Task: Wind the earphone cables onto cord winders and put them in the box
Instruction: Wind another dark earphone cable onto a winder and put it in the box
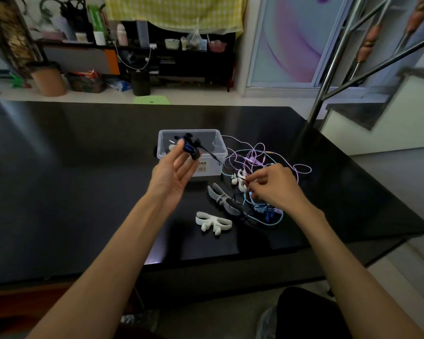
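The left hand (pixel 175 172) is raised palm-up over the near edge of the clear plastic storage box (pixel 217 145), its thumb and fingertips pinching a black cord winder wrapped with dark blue cable (pixel 190 148). A dark strand of that cable trails from the winder down to the right, toward the tangle on the table.

The right hand (pixel 273 185) is lowered, knuckles up, with its fingers curled and its fingertips pinching at a small white cord winder (pixel 241 179) just right of the box; how firmly it grips I cannot tell. Around and behind this hand lies a loose tangle of pink and light blue earphone cables (pixel 260 155), some loops reaching the box's right wall, others passing under the wrist.

Nearer the person, between the two forearms, lie a grey bone-shaped cord winder (pixel 220 198) and a white bone-shaped cord winder (pixel 213 221), both flat on the glossy black table (pixel 83 179). Inside the box another pale piece shows behind the left fingers, too hidden to identify.
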